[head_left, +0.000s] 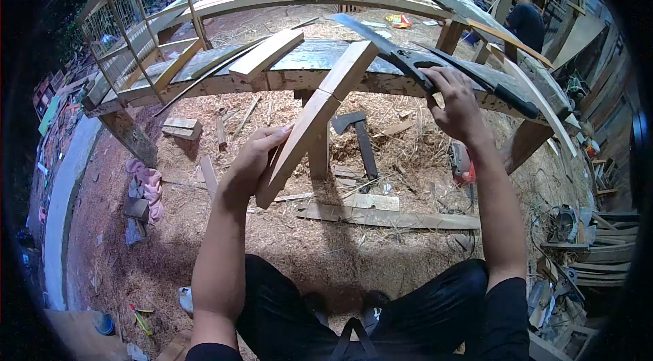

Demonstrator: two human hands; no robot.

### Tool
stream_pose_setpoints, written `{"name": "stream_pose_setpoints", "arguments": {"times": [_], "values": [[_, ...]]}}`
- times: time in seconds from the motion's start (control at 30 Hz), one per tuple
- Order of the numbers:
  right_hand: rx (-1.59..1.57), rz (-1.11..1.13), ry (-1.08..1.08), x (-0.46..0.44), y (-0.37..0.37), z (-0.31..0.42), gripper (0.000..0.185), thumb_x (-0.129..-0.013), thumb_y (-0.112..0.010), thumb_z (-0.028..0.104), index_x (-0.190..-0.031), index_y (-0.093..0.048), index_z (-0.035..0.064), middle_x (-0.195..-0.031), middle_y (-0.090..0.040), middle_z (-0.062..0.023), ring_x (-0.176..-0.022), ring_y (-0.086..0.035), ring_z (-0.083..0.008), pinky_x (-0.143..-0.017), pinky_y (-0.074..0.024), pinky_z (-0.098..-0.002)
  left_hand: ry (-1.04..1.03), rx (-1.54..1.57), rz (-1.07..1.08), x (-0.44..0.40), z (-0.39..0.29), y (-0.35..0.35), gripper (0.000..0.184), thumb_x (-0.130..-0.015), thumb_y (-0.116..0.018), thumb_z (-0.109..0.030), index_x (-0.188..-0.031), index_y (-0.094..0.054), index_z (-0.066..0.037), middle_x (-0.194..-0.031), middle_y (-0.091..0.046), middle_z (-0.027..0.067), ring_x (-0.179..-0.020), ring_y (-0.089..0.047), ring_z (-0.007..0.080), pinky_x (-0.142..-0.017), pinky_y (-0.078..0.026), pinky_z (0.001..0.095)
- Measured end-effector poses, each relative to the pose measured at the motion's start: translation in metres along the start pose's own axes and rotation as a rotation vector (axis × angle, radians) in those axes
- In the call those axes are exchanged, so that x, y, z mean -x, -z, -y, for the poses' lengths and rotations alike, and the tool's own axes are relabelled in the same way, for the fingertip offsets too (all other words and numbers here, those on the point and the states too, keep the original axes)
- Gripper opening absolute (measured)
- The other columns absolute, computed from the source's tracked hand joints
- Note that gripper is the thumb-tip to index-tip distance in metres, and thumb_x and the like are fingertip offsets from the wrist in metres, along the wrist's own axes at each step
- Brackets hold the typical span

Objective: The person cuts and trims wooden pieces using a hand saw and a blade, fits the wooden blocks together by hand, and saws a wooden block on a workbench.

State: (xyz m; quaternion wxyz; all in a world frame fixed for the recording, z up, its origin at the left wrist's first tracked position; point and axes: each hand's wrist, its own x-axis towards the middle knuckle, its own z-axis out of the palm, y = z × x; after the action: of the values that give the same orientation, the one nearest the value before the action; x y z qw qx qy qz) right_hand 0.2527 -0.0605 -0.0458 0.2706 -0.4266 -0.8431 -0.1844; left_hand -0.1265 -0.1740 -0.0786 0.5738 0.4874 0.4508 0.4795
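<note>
A squared wooden block (309,126) slants up from my left hand (257,157), its far end leaning on the bench edge. The thumb lies on top of it and the other fingers are tucked behind. A thin dark line crosses the block near its middle. My right hand (454,97) is closed round the black handle of a handsaw (371,36), whose blade points to the upper left, across the bench and just beyond the block's far end. Whether the blade touches the block, I cannot tell. Beside the right hand, another long tool with a black handle (515,100) lies on the bench.
On the worn bench (224,80) lies another wooden block (266,55); a slatted wooden frame (129,27) stands at its left end. An axe (364,140), planks (388,217) and shavings cover the ground. A person (525,21) is at the back right.
</note>
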Motion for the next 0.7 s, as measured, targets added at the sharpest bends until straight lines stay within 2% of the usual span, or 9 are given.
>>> {"name": "stream_pose_setpoints", "arguments": {"times": [0.07,0.13,0.23,0.33,0.57,0.63,0.67,0.7], "values": [[0.000,-0.007,-0.006,0.000,-0.003,0.000,0.063,-0.076,-0.071,0.004,-0.137,-0.058,0.0129,-0.129,-0.061,-0.0118,-0.126,-0.055,-0.0331,-0.112,-0.0384,-0.0447,0.029,-0.043,0.053,0.004,-0.003,-0.001,0.038,-0.102,-0.058,-0.032,-0.105,-0.071,0.003,-0.073,-0.063,0.0032,-0.058,-0.058,0.0082,-0.046,-0.044,0.0231],[0.013,-0.005,-0.007,0.000,-0.003,0.000,0.062,-0.075,-0.071,0.004,-0.134,-0.057,0.0128,-0.129,-0.060,-0.0119,-0.124,-0.054,-0.0339,-0.109,-0.0383,-0.0449,0.040,0.070,0.185,0.007,0.001,-0.003,0.043,-0.107,-0.045,-0.028,-0.114,-0.065,0.009,-0.062,-0.058,0.0002,-0.046,-0.050,0.0062,-0.042,-0.039,0.0219],[0.006,-0.015,-0.024,0.001,-0.007,-0.001,0.060,-0.076,-0.071,0.005,-0.133,-0.057,0.0137,-0.129,-0.059,-0.0112,-0.125,-0.054,-0.0334,-0.110,-0.0372,-0.0452,0.060,0.182,0.268,0.005,0.003,-0.002,0.046,-0.108,-0.041,-0.029,-0.119,-0.059,0.012,-0.059,-0.054,-0.0002,-0.043,-0.047,0.0058,-0.038,-0.035,0.0207],[0.000,-0.017,-0.024,0.000,-0.007,0.000,0.059,-0.076,-0.072,0.006,-0.132,-0.056,0.0148,-0.129,-0.059,-0.0103,-0.126,-0.053,-0.0325,-0.110,-0.0365,-0.0458,0.081,0.350,0.341,0.002,0.006,-0.001,0.046,-0.108,-0.041,-0.028,-0.122,-0.056,0.013,-0.059,-0.053,-0.0002,-0.044,-0.047,0.0061,-0.040,-0.036,0.0210],[0.016,-0.019,-0.028,0.003,-0.008,0.001,0.058,-0.077,-0.072,0.007,-0.132,-0.056,0.0157,-0.129,-0.059,-0.0094,-0.127,-0.053,-0.0317,-0.110,-0.0357,-0.0463,0.126,0.430,0.359,-0.002,0.014,0.003,0.049,-0.105,-0.047,-0.031,-0.122,-0.055,0.014,-0.058,-0.052,0.0020,-0.046,-0.048,0.0076,-0.041,-0.037,0.0219],[-0.015,-0.027,-0.045,0.003,-0.010,0.001,0.057,-0.077,-0.072,0.007,-0.132,-0.056,0.0156,-0.130,-0.059,-0.0094,-0.128,-0.053,-0.0318,-0.110,-0.0355,-0.0470,0.233,0.717,0.690,-0.010,0.025,0.013,0.054,-0.103,-0.052,-0.036,-0.122,-0.054,0.015,-0.058,-0.051,0.0038,-0.044,-0.048,0.0088,-0.040,-0.037,0.0226],[-0.021,-0.031,-0.043,0.002,-0.010,0.002,0.057,-0.077,-0.072,0.007,-0.132,-0.056,0.0156,-0.130,-0.059,-0.0094,-0.128,-0.053,-0.0318,-0.110,-0.0355,-0.0470,0.231,0.712,0.684,-0.013,0.031,0.017,0.054,-0.103,-0.052,-0.036,-0.122,-0.054,0.015,-0.058,-0.051,0.0038,-0.044,-0.048,0.0088,-0.040,-0.037,0.0226],[-0.014,-0.031,-0.040,0.002,-0.009,0.002,0.057,-0.078,-0.071,0.007,-0.131,-0.056,0.0156,-0.130,-0.059,-0.0096,-0.128,-0.053,-0.0318,-0.110,-0.0353,-0.0474,0.158,0.669,0.701,-0.015,0.034,0.019,0.058,-0.101,-0.056,-0.040,-0.122,-0.053,0.014,-0.071,-0.056,0.0097,-0.050,-0.052,0.0096,-0.039,-0.040,0.0227]]}}
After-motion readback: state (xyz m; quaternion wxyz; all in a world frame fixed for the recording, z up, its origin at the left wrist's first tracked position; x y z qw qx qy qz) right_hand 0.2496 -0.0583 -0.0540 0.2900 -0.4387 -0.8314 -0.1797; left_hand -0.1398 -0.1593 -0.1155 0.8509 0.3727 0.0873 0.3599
